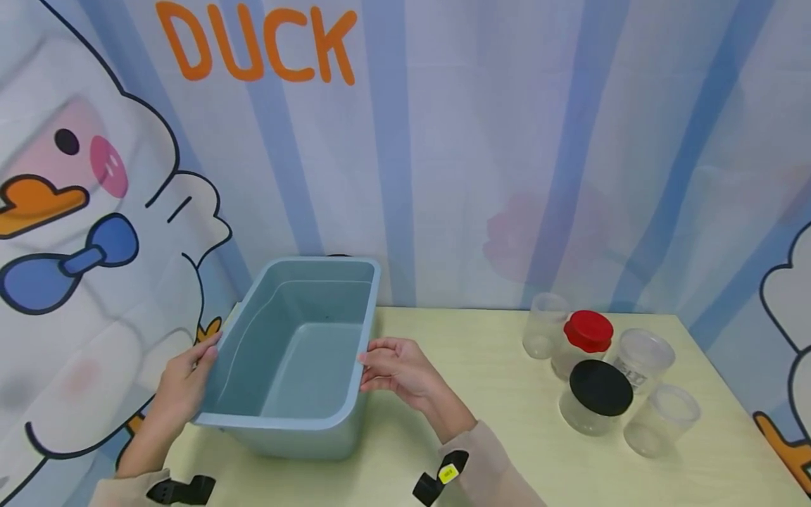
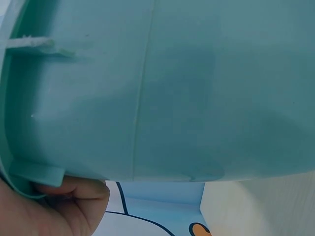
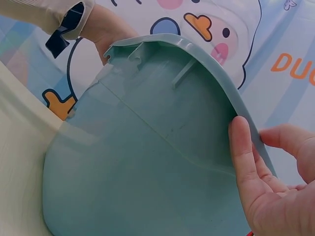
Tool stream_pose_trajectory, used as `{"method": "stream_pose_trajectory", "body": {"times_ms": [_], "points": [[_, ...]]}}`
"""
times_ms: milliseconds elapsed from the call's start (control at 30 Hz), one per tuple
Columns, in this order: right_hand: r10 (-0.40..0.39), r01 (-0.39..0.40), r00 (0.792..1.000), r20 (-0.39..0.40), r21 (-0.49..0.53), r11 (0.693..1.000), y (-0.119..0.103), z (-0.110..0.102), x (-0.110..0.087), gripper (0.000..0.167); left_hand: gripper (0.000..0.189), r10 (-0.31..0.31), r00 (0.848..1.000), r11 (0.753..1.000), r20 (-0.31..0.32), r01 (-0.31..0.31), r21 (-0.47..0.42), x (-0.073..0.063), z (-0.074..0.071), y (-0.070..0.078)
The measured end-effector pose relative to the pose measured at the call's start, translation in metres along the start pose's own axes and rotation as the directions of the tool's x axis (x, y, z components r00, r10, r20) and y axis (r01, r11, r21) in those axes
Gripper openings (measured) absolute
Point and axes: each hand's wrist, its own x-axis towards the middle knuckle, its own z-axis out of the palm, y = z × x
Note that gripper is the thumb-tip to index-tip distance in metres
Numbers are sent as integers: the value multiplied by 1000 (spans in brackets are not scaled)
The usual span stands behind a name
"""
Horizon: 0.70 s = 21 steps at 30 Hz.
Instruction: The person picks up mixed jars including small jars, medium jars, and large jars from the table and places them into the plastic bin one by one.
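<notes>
An empty blue-green plastic storage bin point(image 1: 323, 366) takes up the left part of the table; whether its base touches the tabletop I cannot tell. My left hand point(image 1: 180, 387) grips its left rim, and in the left wrist view the fingers point(image 2: 86, 194) curl under that rim beside a small rib. On the opposite side, my right hand point(image 1: 402, 370) pinches the right rim. In the right wrist view the rim point(image 3: 216, 64) passes between the thumb and fingers of the right hand point(image 3: 275, 182). The bin's outer wall point(image 2: 197, 98) fills most of the left wrist view.
Several clear plastic jars stand grouped at the table's right: one with a red lid point(image 1: 589, 331), one with a black lid point(image 1: 600, 387), and others such as a clear jar point(image 1: 662, 421) in front. A duck-printed curtain point(image 1: 443, 141) hangs behind the pale table point(image 1: 481, 352).
</notes>
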Motion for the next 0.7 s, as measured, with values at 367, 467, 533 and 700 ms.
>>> {"method": "stream_pose_trajectory", "body": {"times_ms": [367, 467, 533, 700], "points": [[-10, 10, 1000, 2, 13, 1000, 0, -2, -3, 7, 53, 21, 1000, 1000, -1, -21, -6, 1, 2, 2], [-13, 13, 1000, -1, 16, 1000, 0, -3, -5, 7, 54, 18, 1000, 1000, 2, -18, 2, 1, 3, 3], [-14, 14, 1000, 1, 19, 1000, -1, -4, -6, 7, 55, 13, 1000, 1000, 3, -13, 3, 0, 4, 3], [-18, 18, 1000, 10, 25, 1000, -1, -5, -8, 8, 54, 15, 1000, 1000, -1, -15, -4, -1, 5, 4]]}}
